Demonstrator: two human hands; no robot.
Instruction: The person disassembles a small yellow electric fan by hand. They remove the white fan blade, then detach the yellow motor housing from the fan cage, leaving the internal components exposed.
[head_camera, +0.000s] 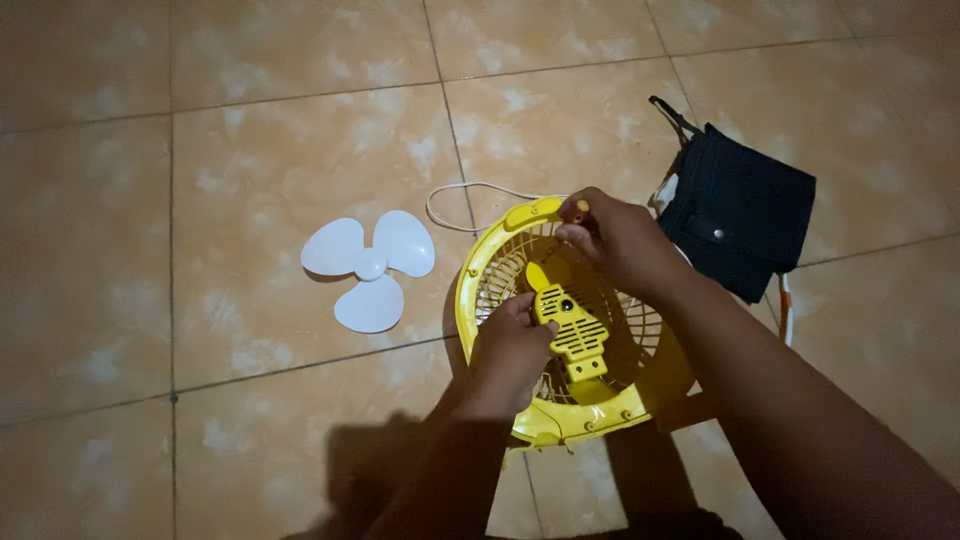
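Observation:
A yellow fan housing (480, 275) with a round wire grille lies tilted on the tiled floor. My left hand (510, 350) grips the yellow motor block (575, 335) at the grille's centre. At the top of the yellow rim, my right hand (615, 235) pinches the rim between thumb and fingers. A white three-blade fan propeller (370, 268) lies flat on the floor to the left, apart from the housing.
A white cable (470, 190) loops on the floor behind the housing. A black fabric pouch (740, 210) with a strap lies to the right. Beige floor tiles with grout lines surround everything.

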